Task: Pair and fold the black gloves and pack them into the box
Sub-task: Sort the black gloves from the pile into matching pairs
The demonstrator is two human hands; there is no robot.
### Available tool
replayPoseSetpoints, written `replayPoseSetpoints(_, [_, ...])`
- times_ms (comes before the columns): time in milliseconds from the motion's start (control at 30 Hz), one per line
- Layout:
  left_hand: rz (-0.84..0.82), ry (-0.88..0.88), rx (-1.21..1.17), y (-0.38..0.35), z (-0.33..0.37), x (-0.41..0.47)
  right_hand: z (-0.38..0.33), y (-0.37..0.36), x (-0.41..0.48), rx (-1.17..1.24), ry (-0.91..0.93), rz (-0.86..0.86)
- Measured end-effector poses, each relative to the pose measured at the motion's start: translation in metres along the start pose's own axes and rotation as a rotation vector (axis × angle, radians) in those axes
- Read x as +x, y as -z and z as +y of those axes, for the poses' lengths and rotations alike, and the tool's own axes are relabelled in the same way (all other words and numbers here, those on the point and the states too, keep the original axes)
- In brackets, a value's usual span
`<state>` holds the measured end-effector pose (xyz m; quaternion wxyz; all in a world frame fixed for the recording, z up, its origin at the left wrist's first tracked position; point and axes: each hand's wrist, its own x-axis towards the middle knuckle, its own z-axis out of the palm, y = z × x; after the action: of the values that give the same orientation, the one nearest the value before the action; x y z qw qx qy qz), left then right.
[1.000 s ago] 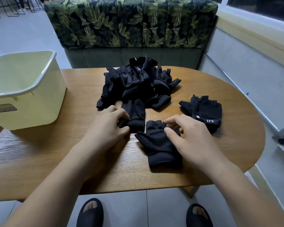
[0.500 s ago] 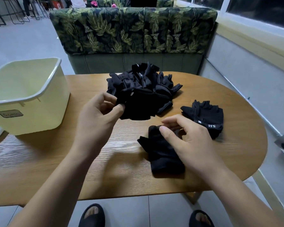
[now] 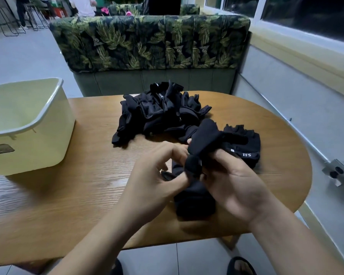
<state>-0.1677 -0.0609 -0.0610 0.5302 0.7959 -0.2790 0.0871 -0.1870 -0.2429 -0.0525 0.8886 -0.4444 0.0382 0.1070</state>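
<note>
The left hand [image 3: 157, 179] and right hand [image 3: 234, 187] hold a crumpled black glove [image 3: 205, 139] above the wooden table [image 3: 68, 195], fingers [image 3: 177, 153] pinching its lower end. Under them a second glove [image 3: 195, 203] lies flat. A labelled glove [image 3: 246, 147] lies just to the right, a pile of gloves [image 3: 153, 114] farther back. The pale yellow box [image 3: 38, 147] stands on the left, and a leaf-print bench [image 3: 147, 40] is behind the table.

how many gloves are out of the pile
3: held glove in left hand and right hand; flat glove beneath them; 5.11 glove at right, maybe a stacked pair.
</note>
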Motion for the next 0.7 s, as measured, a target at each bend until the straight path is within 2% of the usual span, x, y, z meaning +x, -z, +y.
replayPoseSetpoints(133, [-0.061, 0.016, 0.079, 0.01, -0.004, 0.003, -0.005, 0.011, 0.003, 0.069, -0.009, 0.039])
replayPoseSetpoints(267, [0.018, 0.226, -0.153, 0.012, -0.001, 0.005, -0.007, 0.008, -0.002, -0.069, -0.045, 0.037])
replayPoseSetpoints(367, [-0.058, 0.385, -0.232, 0.008, -0.002, 0.007, -0.004, 0.006, -0.006, -0.155, -0.103, 0.014])
replayPoseSetpoints(500, [-0.146, 0.571, -0.543, 0.004, -0.002, 0.009, -0.004, 0.003, -0.008, -0.243, -0.177, -0.039])
replayPoseSetpoints(600, [-0.058, 0.568, -0.633, 0.007, -0.008, 0.009, -0.003, 0.004, -0.007, -0.283, -0.212, -0.02])
replayPoseSetpoints(700, [0.066, 0.489, -0.549, 0.014, -0.01, 0.01, 0.0, 0.006, -0.004, -0.335, -0.203, -0.006])
